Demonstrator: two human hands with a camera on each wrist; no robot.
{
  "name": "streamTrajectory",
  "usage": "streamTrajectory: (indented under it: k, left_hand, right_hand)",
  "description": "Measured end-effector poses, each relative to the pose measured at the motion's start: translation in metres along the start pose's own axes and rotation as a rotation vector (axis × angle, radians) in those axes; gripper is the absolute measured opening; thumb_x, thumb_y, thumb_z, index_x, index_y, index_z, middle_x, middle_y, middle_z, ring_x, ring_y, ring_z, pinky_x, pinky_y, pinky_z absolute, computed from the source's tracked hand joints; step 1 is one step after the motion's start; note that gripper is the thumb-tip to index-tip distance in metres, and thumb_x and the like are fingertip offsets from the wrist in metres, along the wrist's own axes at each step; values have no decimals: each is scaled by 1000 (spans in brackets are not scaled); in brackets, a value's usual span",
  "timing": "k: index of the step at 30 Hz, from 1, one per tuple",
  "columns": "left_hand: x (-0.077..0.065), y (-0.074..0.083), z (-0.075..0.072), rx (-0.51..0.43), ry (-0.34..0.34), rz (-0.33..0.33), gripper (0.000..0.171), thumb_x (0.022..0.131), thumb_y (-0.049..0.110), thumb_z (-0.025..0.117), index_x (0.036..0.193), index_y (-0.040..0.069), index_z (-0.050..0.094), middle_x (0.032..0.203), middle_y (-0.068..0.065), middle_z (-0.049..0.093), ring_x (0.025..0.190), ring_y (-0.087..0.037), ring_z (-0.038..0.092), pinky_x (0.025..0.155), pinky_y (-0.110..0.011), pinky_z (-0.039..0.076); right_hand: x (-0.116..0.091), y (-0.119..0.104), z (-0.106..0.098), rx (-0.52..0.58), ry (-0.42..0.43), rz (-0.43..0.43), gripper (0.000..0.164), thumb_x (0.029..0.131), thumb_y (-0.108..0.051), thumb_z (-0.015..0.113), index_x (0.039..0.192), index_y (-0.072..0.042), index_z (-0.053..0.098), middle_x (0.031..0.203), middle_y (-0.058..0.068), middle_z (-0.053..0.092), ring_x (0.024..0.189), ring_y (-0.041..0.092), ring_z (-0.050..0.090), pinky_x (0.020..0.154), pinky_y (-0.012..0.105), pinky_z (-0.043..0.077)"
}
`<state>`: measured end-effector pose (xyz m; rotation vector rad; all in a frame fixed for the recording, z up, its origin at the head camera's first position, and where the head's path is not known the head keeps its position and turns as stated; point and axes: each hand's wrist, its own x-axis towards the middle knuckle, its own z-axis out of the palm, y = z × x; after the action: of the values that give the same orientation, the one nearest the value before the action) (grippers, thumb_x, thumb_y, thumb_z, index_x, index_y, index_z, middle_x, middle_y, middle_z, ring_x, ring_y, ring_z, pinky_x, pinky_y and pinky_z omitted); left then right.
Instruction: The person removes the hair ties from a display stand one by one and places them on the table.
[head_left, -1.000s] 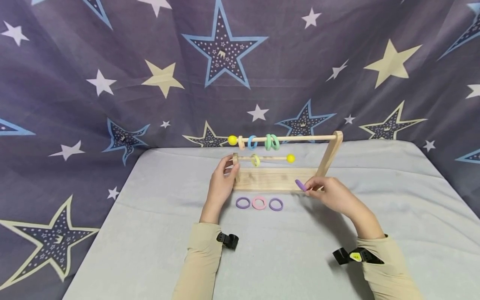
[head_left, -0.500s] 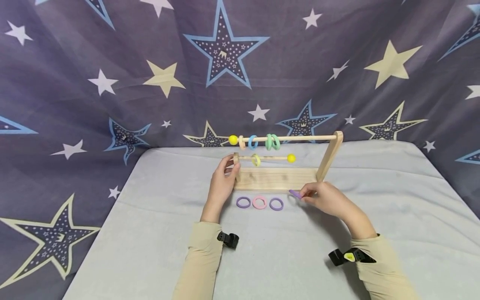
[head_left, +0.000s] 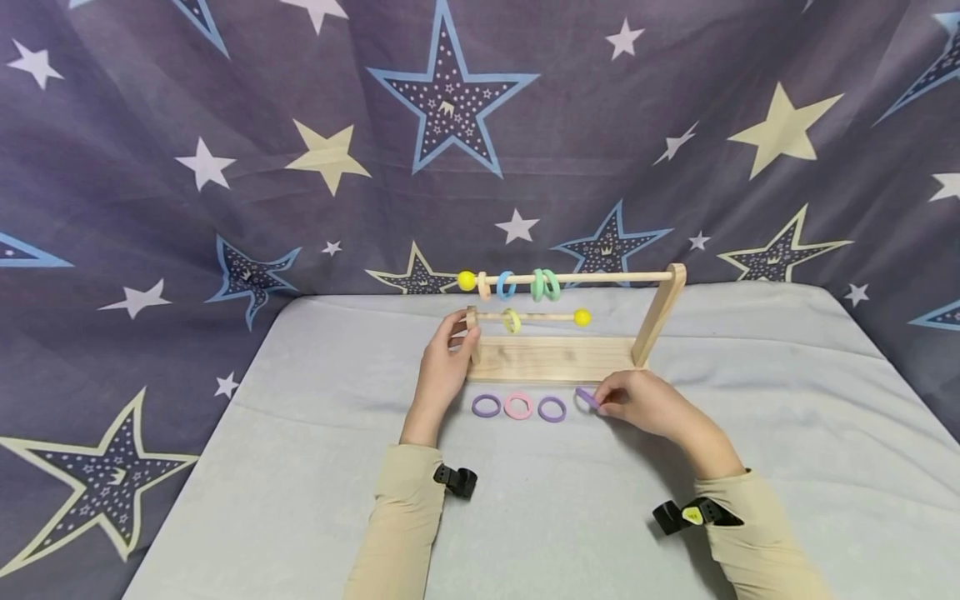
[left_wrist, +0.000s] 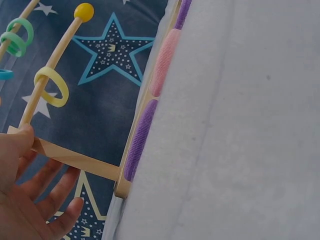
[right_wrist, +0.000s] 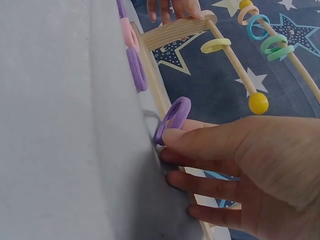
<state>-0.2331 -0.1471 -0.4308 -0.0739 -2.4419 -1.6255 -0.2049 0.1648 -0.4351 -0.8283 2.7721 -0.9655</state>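
Observation:
My right hand (head_left: 648,402) pinches a purple hair tie (right_wrist: 182,107) between thumb and fingertips, tilted with its lower edge right at the cloth. My left hand (head_left: 442,371) holds the short left post (left_wrist: 80,158) of a wooden rack (head_left: 555,358), thumb near its top and fingers behind. A purple hair tie (head_left: 486,406), a pink hair tie (head_left: 507,408) and another purple hair tie (head_left: 552,420) lie in a row before the base. On the rack's lower rod hangs a yellow hair tie (left_wrist: 62,90). Its upper rod carries peach, blue and green hair ties (head_left: 537,285).
The rods end in yellow balls (head_left: 582,317), pointing in opposite directions. A taller post (head_left: 660,315) rises at the rack's right end. Pale grey cloth (head_left: 547,517) covers the table, and a dark star-patterned curtain (head_left: 255,100) hangs behind it.
My right hand has moved left and toward me, bringing the purple hair tie from over the base's right end down to the cloth beside the row. The left hand stays on the post.

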Motion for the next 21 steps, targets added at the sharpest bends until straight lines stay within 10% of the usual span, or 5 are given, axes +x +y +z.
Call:
streamTrajectory:
  k: [21]
  left_hand:
    - [-1,0,0,4,-3,-4,45,102,31,58,142,13,51,131,-14,60,112,-28,60,98,-40,49]
  right_hand:
    - [1,2,2,36,-87,-65,12,81,-6,81,80,-16,74,92,-4,63,88,16,59,83,36,52]
